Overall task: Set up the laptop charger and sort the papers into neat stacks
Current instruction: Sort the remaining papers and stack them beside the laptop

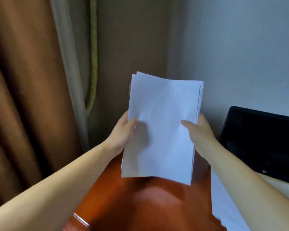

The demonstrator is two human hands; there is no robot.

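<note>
Over the red desk (140, 207), left of the laptop (260, 144), I hold the papers (162, 130) in the air, left hand (122, 133) and right hand (201, 133) each pinching a side edge, thumb in front; light, floppy and slippery, I judge, so they want gripping at both edges.

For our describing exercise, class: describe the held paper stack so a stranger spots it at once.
Start at the reddish wooden table beside the brown curtain. Over it, the left hand and right hand grip the paper stack. Unlike the dark laptop to its right, it is white, its sheets unevenly aligned.
</note>
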